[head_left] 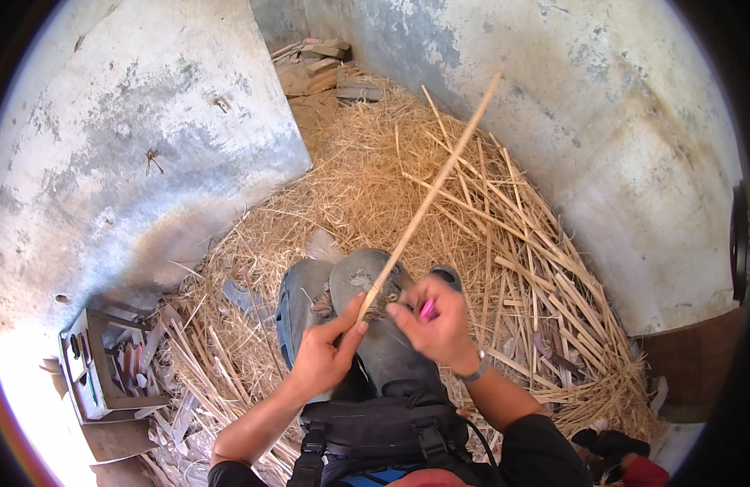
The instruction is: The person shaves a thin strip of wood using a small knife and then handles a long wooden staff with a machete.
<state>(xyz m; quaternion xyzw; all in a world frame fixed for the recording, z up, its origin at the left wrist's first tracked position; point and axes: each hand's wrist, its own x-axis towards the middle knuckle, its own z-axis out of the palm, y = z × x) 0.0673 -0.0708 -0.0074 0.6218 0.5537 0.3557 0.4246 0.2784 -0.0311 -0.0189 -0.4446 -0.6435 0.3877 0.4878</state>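
Straw [351,178] beneath stick [437,183] | left hand [325,353] pinches stick | right hand [448,326], alongside, clenches pink object [428,308] | loose pinch: possible slip

A rough workshop is suggested by straw-coloured shavings [351,183] spread thickly underfoot and long pale sticks [549,296] heaped beside a worn, patchy wall [618,162].

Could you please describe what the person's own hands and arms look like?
The left hand and right hand are ungloved, and both forearms are bare below dark black sleeves. A grey band circles the right wrist; whether it is a watch is unclear. No band shows on the left wrist.
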